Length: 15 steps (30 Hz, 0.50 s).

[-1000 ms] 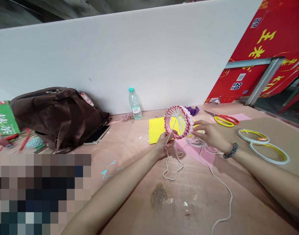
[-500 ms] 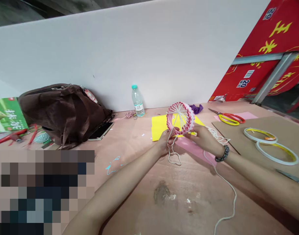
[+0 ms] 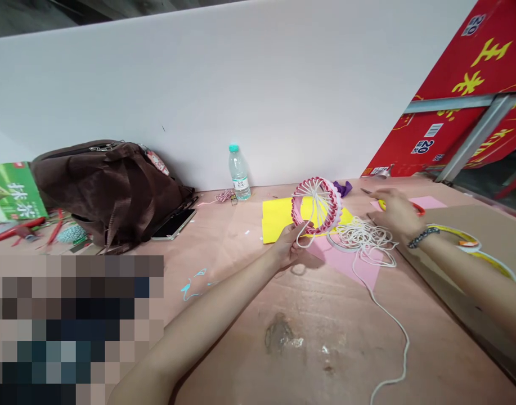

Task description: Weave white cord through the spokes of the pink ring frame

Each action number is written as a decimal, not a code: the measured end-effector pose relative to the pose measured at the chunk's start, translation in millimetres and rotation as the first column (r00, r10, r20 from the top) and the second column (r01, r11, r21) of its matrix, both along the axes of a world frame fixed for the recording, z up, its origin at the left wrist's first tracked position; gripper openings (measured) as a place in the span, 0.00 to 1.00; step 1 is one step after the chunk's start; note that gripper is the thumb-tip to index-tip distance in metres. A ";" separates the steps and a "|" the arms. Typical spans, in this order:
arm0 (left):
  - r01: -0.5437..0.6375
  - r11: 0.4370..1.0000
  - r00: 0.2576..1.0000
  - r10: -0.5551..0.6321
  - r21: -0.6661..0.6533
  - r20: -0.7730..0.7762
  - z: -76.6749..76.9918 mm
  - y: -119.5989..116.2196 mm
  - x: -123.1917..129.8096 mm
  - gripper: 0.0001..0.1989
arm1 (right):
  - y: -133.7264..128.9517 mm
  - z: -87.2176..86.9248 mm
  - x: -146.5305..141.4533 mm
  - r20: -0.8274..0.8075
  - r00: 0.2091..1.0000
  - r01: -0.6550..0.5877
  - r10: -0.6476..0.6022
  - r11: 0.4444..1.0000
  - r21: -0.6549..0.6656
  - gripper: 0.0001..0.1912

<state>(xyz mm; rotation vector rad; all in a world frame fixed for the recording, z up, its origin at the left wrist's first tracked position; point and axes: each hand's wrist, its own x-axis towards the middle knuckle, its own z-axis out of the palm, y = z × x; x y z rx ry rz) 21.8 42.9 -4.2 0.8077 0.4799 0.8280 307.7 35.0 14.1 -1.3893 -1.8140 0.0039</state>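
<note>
The fingers of the left hand [image 3: 288,247] are clamped on the rim of a pink-and-white woven ring [image 3: 315,206], held up over a yellow card [image 3: 278,222]; the right hand [image 3: 395,212] hangs over red-and-yellow scissors [image 3: 409,207], its fingers perhaps on them, though I cannot tell; loose white cord [image 3: 365,241] lies heaped on pink paper [image 3: 350,267] on the bench [image 3: 224,349].

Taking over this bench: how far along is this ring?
Done: the pink-trimmed ring has white spokes across it. In hand: the left hand grips it; the right hand hovers over the scissors. Left: loose white cord and two yellow-lined rings on the cardboard, seemingly unstrung.
</note>
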 end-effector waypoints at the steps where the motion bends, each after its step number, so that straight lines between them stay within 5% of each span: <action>1: -0.012 1.000 1.000 0.012 0.001 0.000 -0.2 -0.1 0.5 0.19 | -6.1 1.8 -18.1 0.013 0.999 -0.036 0.036 0.999 -0.021 0.18; 5: -0.081 0.997 0.997 0.081 0.019 -0.002 -3.5 0.4 3.1 0.19 | -37.0 8.6 -95.1 0.009 0.921 -0.377 0.388 0.900 -0.218 0.18; 7: -0.105 0.994 0.994 0.105 0.029 0.001 -5.7 0.5 4.0 0.20 | -45.8 9.9 -113.9 -0.033 0.933 -0.358 0.358 0.914 -0.191 0.13; 10: -0.100 0.994 0.995 0.100 0.037 0.009 -8.3 0.7 4.3 0.21 | -41.6 4.4 -105.0 -0.010 0.955 -0.295 0.295 0.951 -0.093 0.10; 15: -0.036 0.999 0.997 0.035 0.011 0.066 -9.3 1.6 2.9 0.18 | -14.4 -14.3 -48.9 0.004 0.994 -0.112 0.112 0.993 -0.040 0.13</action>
